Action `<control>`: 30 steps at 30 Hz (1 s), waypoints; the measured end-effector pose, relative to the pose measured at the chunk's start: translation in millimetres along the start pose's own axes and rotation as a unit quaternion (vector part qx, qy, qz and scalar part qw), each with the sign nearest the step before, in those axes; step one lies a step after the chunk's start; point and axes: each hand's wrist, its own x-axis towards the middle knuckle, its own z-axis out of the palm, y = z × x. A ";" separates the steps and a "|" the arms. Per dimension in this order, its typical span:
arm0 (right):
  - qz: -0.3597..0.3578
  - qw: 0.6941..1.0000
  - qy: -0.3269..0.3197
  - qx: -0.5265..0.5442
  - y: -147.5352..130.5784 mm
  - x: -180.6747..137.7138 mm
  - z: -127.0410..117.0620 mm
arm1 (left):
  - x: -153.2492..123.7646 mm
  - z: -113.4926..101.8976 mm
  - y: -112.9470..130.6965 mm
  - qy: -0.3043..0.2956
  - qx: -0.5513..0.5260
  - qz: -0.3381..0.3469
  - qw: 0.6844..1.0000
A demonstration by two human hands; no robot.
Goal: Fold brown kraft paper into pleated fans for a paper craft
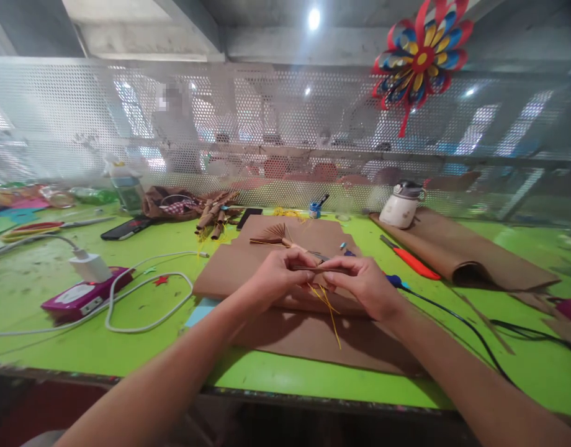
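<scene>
Between my two hands is a narrow folded strip of brown paper (319, 269), held level above the sheets. My left hand (285, 270) pinches its left end, and my right hand (360, 279) pinches the other end. Yellow string (332, 310) hangs down from between the hands. Just beyond them, a pleated brown paper fan (272, 234) lies spread on stacked brown paper sheets (234, 267). The fingertips partly cover the strip, so how the string is fastened does not show.
A purple power strip (87, 295) with a white cable (109, 310) lies left. Rolled paper pieces (215, 214), a phone (127, 228) and scissors (57, 228) sit farther back. Rightward are a red cutter knife (416, 263), a large brown paper roll (476, 254) and a white flask (400, 208).
</scene>
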 end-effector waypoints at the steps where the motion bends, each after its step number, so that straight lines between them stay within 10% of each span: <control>1: 0.003 1.000 0.003 0.016 1.5 0.3 0.8 | -0.2 0.3 -1.0 0.011 -0.011 -0.004 1.000; 30: -0.026 0.999 -0.017 0.008 1.9 0.2 -0.3 | 0.2 -8.1 -3.4 0.012 -0.012 -0.070 0.997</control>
